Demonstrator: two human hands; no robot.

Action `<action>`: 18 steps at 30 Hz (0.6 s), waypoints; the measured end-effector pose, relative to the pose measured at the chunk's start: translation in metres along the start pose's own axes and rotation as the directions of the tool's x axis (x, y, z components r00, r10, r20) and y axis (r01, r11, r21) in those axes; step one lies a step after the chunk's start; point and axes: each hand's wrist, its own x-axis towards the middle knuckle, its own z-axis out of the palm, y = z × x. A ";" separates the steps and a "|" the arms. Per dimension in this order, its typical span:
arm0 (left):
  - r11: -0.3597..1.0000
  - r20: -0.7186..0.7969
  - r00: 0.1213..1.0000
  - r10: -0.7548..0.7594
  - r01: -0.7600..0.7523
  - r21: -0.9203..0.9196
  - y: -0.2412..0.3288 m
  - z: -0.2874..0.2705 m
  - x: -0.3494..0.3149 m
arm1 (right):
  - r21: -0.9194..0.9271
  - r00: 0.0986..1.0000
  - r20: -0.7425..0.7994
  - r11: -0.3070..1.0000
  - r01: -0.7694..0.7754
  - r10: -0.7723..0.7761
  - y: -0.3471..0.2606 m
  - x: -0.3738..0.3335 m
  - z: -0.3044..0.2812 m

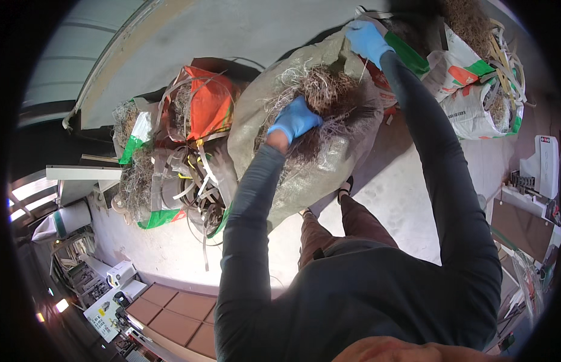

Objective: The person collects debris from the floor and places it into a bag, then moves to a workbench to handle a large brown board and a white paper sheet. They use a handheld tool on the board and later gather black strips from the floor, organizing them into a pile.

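Observation:
A big grey-beige woven sack (334, 172) stands before me, its mouth spread wide. Inside lies a tangle of thin, stringy brown and silvery shavings (328, 87). My left hand (295, 119), in a blue glove, is down in the sack's mouth, its bent fingers closed into the tangle; the fingertips are partly hidden by strands. Farther off and to the right, my right hand (366, 41), also blue-gloved, grips the far rim of the sack, with its fingers curled over the material.
To the left stand an orange-red bag (211, 102) and a bag of coiled strips (202, 181). White, green and red bags (473, 111) of similar shavings stand at the right. Brown panels (175, 314) lie behind me at lower left. A white machine (545, 166) is at far right.

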 end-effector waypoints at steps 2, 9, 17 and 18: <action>0.977 -0.086 0.987 -0.139 0.150 0.150 0.004 -0.002 0.036 | -0.102 0.997 -0.078 0.995 0.008 -0.016 -0.014 -0.025 -0.001; 0.930 -0.537 0.794 -0.284 0.364 0.047 -0.018 -0.054 0.082 | -0.177 0.998 -0.057 0.984 -0.036 0.027 -0.039 -0.074 -0.021; 0.886 -0.599 0.801 0.023 0.261 0.384 -0.014 -0.009 0.085 | -0.559 0.912 -0.301 0.826 0.068 -0.278 -0.022 -0.058 -0.031; 0.900 -0.590 0.798 0.126 0.158 0.407 -0.010 -0.002 0.081 | -0.512 0.908 -0.316 0.855 0.079 -0.273 -0.023 -0.056 -0.031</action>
